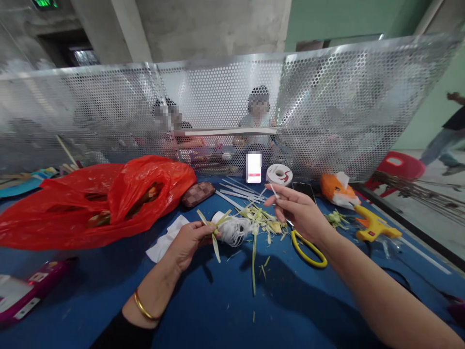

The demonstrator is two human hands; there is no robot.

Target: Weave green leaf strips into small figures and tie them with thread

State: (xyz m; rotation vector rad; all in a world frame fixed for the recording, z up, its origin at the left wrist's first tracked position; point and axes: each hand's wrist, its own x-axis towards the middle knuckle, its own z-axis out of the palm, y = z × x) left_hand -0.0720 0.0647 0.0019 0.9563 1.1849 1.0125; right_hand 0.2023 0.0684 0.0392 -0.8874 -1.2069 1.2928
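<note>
Pinched in my left hand (186,242) is a small bunch of pale green leaf strips (216,252), its ends spreading outward. My right hand (300,211) is raised to the right, thumb and fingers closed on a thin white strand (273,191); where the strand runs from there I cannot tell. Between the hands lies a tangled bundle of white string (234,230). Green leaf scraps (263,218) are heaped just behind it, and one long leaf strip (254,266) stretches toward me. Yellow-handled scissors (308,257) rest below my right wrist, their blades partly hidden.
A red plastic bag (109,189) covers the left side, near a checkered pouch (198,194). Behind are a lit phone (253,167) and a white spool (279,175). A yellow glue gun (376,228) and tissue pack (336,191) lie right. A perforated metal screen (218,92) separates people opposite.
</note>
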